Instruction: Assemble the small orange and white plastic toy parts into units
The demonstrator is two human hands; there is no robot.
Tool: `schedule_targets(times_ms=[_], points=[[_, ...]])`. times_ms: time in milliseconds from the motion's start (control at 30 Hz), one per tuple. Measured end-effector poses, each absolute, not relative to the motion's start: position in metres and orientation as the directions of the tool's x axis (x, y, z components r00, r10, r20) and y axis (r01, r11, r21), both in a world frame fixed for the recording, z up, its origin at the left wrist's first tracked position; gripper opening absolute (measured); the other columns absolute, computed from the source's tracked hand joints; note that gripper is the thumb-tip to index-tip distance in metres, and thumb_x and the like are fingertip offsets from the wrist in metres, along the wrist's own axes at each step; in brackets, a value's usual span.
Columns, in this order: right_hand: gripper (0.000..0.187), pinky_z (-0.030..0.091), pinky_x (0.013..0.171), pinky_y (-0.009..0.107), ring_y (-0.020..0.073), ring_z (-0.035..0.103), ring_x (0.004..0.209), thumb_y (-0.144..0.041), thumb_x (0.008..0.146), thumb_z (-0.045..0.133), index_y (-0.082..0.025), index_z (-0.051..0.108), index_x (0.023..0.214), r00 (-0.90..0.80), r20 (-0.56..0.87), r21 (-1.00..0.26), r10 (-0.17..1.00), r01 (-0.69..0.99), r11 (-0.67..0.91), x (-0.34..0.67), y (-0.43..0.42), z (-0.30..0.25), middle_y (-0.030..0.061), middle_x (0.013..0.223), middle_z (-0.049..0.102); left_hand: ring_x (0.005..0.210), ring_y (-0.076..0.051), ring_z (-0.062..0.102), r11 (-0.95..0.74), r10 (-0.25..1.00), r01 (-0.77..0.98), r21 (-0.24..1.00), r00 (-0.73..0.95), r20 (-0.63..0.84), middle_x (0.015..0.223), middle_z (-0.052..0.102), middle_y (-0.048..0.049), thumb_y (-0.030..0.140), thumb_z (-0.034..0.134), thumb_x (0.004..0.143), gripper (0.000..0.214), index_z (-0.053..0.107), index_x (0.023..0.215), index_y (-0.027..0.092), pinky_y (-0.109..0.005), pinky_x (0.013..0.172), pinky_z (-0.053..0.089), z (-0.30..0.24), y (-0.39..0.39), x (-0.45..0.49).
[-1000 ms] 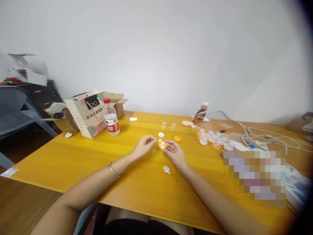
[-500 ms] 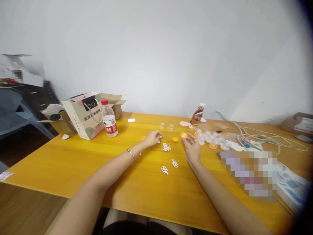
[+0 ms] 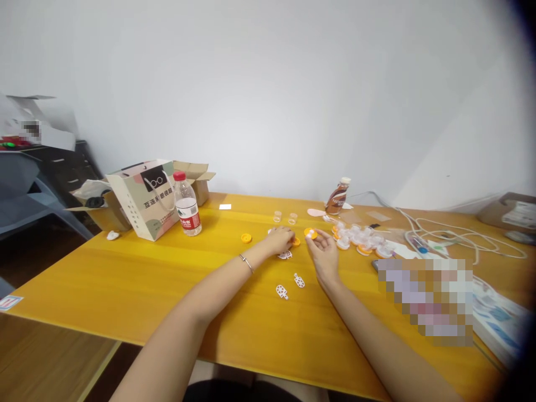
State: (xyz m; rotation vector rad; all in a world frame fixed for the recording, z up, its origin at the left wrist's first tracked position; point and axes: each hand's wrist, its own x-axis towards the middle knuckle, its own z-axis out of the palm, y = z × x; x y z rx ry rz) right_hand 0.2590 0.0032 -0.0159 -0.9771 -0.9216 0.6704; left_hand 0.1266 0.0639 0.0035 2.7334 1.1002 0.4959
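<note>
My right hand (image 3: 325, 258) pinches a round orange cap (image 3: 310, 233) between thumb and fingers, with a small white piece on it. My left hand (image 3: 280, 241), with a bracelet on its wrist, has its fingers drawn together at a second orange cap (image 3: 296, 242) on the table. Whatever those fingertips grip is hidden. White openwork plastic pieces (image 3: 285, 255) lie partly under the left hand. Nearer to me are two more white pieces, one on the left (image 3: 282, 291) and one on the right (image 3: 298, 280). A third orange cap (image 3: 246, 238) rests left of the left hand.
Two small clear cups (image 3: 292, 218) stand beyond my hands. Clear-and-orange round containers (image 3: 362, 237) cluster at right, near a brown drink bottle (image 3: 337, 196) and white cables (image 3: 456, 223). A paper bag (image 3: 146, 204) and red-capped water bottle (image 3: 187, 206) stand at left.
My left hand has moved right, from beside the white pieces to the orange cap on the table. My right hand, still holding its cap, has shifted slightly left.
</note>
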Motion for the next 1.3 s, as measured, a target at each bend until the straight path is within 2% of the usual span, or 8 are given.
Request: schedule_targets(times_ms=[300, 400, 500, 633, 800, 900, 1067, 1300], points=[[0.042, 0.044, 0.077, 0.031, 0.0129, 0.058, 0.075, -0.030, 0.056, 0.069, -0.020, 0.051, 0.093, 0.422, 0.324, -0.914, 0.847, -0.092, 0.396, 0.253, -0.002, -0.012, 0.0020, 0.081, 0.061, 0.078, -0.013, 0.053, -0.632, 0.765, 0.579, 0.514, 0.573, 0.294, 0.085, 0.057, -0.0046, 0.025, 0.046, 0.078, 0.013, 0.051, 0.082, 0.014, -0.025, 0.071, 0.041, 0.006, 0.071, 0.101], [0.041, 0.044, 0.077, 0.030, 0.0126, 0.058, 0.074, -0.030, 0.056, 0.069, -0.021, 0.052, 0.092, 0.374, 0.305, -0.925, 0.876, -0.101, 0.365, 0.247, -0.005, -0.011, 0.0012, 0.080, 0.061, 0.073, -0.011, 0.055, -0.431, 0.826, 0.241, 0.870, 0.493, 0.273, 0.083, 0.057, -0.0045, 0.033, 0.049, 0.077, 0.021, 0.048, 0.084, 0.013, -0.022, 0.066, 0.041, 0.013, 0.061, 0.086], [0.040, 0.045, 0.076, 0.030, 0.0123, 0.058, 0.072, -0.029, 0.056, 0.070, -0.021, 0.053, 0.090, 0.297, 0.288, -0.938, 0.910, -0.105, 0.331, 0.236, -0.012, -0.010, 0.0007, 0.078, 0.061, 0.071, -0.011, 0.056, -0.122, 0.854, -0.176, 0.977, 0.483, 0.194, 0.084, 0.058, -0.0051, 0.039, 0.057, 0.072, 0.032, 0.047, 0.091, 0.014, -0.023, 0.066, 0.040, 0.019, 0.040, 0.064], [0.038, 0.046, 0.074, 0.029, 0.0122, 0.058, 0.071, -0.027, 0.057, 0.069, -0.022, 0.052, 0.091, 0.164, 0.289, -0.942, 0.943, -0.128, 0.310, 0.219, -0.025, -0.007, 0.0005, 0.078, 0.061, 0.069, -0.009, 0.055, 0.011, 0.842, -0.255, 0.967, 0.524, 0.129, 0.085, 0.057, -0.0043, 0.035, 0.061, 0.070, 0.041, 0.048, 0.105, 0.017, -0.022, 0.066, 0.039, 0.018, 0.009, 0.035], [0.036, 0.046, 0.073, 0.028, 0.0120, 0.058, 0.072, -0.027, 0.060, 0.068, -0.022, 0.051, 0.092, 0.064, 0.291, -0.941, 0.955, -0.158, 0.298, 0.210, -0.034, -0.005, 0.0010, 0.083, 0.062, 0.076, -0.010, 0.052, -0.269, 0.783, 0.052, 0.962, 0.593, 0.187, 0.094, 0.054, -0.0043, 0.038, 0.054, 0.075, 0.039, 0.050, 0.109, 0.019, -0.023, 0.070, 0.039, 0.020, -0.010, 0.011], [0.037, 0.047, 0.071, 0.028, 0.0115, 0.058, 0.070, -0.028, 0.059, 0.068, -0.022, 0.051, 0.091, 0.073, 0.269, -0.945, 0.960, -0.173, 0.278, 0.211, -0.032, -0.006, 0.0001, 0.080, 0.061, 0.078, -0.013, 0.050, -0.567, 0.688, 0.351, 0.745, 0.700, 0.193, 0.090, 0.055, -0.0043, 0.039, 0.055, 0.073, 0.037, 0.054, 0.105, 0.019, -0.024, 0.072, 0.038, 0.023, -0.017, 0.008], [0.040, 0.048, 0.069, 0.028, 0.0112, 0.057, 0.066, -0.030, 0.055, 0.070, -0.021, 0.052, 0.089, 0.136, 0.224, -0.951, 0.965, -0.186, 0.247, 0.216, -0.028, -0.007, -0.0010, 0.075, 0.059, 0.087, -0.018, 0.050, -0.776, 0.600, 0.500, 0.385, 0.774, 0.204, 0.093, 0.054, -0.0059, 0.040, 0.051, 0.076, 0.033, 0.055, 0.103, 0.022, -0.028, 0.080, 0.036, 0.017, -0.029, 0.020], [0.041, 0.047, 0.069, 0.028, 0.0111, 0.057, 0.066, -0.029, 0.053, 0.071, -0.022, 0.053, 0.088, 0.140, 0.217, -0.954, 0.966, -0.177, 0.240, 0.219, -0.026, -0.008, -0.0015, 0.074, 0.060, 0.093, -0.019, 0.047, -0.703, 0.711, 0.622, 0.344, 0.610, 0.350, 0.097, 0.054, -0.0064, 0.045, 0.042, 0.080, 0.036, 0.052, 0.105, 0.022, -0.031, 0.086, 0.032, 0.015, -0.012, 0.020]])
